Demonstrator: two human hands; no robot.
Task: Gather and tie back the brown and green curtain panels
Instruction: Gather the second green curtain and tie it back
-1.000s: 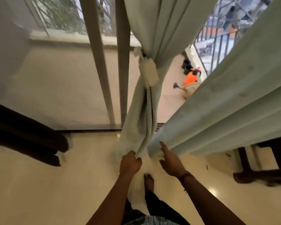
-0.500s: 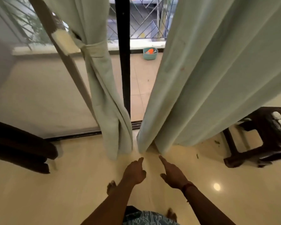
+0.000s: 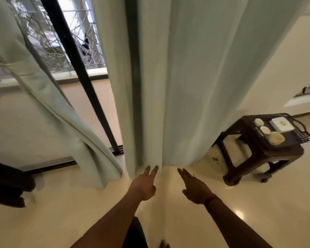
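In the head view, the loose green panel (image 3: 177,86) is seen hanging upright, long axis running top to floor, its hem just beyond both grips. The left grip (image 3: 143,184) is held open, two fingers stretched to the hem. The right grip (image 3: 195,187) is spread flat, and nothing is held. Whether the cloth is touched cannot be told. The panel's top is cut off. A tied green panel (image 3: 48,104) is seen slanting at the left.

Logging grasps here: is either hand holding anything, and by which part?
Nothing is held: the left hand and right hand reach open-fingered toward the hem of the loose curtain.
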